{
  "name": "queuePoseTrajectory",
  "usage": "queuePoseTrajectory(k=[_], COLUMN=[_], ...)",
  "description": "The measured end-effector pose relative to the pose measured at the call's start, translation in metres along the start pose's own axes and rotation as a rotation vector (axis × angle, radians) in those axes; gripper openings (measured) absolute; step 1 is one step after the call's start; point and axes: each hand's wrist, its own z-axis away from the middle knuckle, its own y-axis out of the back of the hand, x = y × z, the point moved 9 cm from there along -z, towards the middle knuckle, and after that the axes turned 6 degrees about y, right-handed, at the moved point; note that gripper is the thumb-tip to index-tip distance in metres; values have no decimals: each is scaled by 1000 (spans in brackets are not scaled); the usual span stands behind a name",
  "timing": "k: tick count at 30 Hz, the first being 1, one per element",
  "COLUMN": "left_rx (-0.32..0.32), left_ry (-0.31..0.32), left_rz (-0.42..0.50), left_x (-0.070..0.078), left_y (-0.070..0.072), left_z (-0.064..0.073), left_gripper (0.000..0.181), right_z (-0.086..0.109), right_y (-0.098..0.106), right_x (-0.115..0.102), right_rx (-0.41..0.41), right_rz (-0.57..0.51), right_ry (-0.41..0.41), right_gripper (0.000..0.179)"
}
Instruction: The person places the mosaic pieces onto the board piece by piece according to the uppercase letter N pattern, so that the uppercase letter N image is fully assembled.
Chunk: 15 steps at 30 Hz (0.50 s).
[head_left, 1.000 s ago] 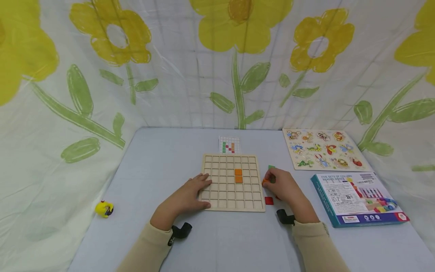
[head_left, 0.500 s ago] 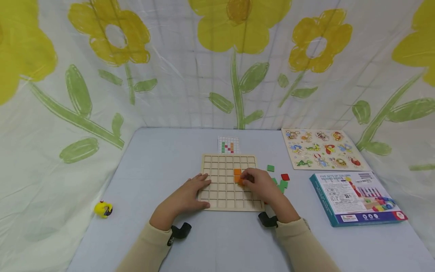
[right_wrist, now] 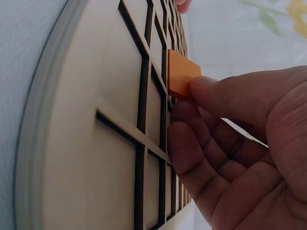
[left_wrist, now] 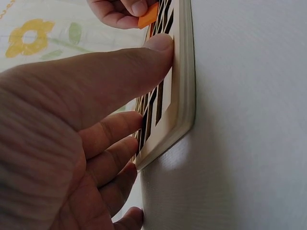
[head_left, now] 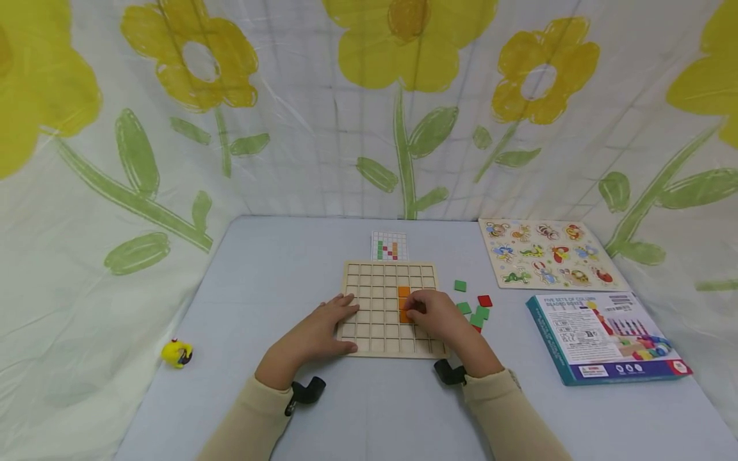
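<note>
A wooden grid board lies in the middle of the table. My left hand rests on its left edge, fingers extended and thumb at the near corner. Between thumb and fingers, my right hand pinches a square orange tile. The right wrist view has that tile tilted against the grid ridges, at a cell just below the other orange tiles set in the same column. My right fingers partly cover that column. Beyond the board lies a small pattern card with coloured squares on a grid.
Right of the board lie loose green tiles and red tiles. Farther right are an insect puzzle board and a flat toy box. A small yellow toy stands at the table's left edge.
My right hand has moved left from the loose tiles onto the board, bringing an orange tile below the other orange ones. My left hand has stayed at the board's edge.
</note>
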Motion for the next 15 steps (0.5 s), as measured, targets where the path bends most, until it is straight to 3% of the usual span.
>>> queuePoseTrajectory(k=[15], left_rx=[-10], left_ry=[-8], left_rz=[1], left_x=[4], left_y=[2], left_z=[4], left_gripper=[81], right_z=[-3], right_y=[-3], right_x=[-2], right_rx=[9], right_rz=[85], right_ry=[33], right_gripper=[7])
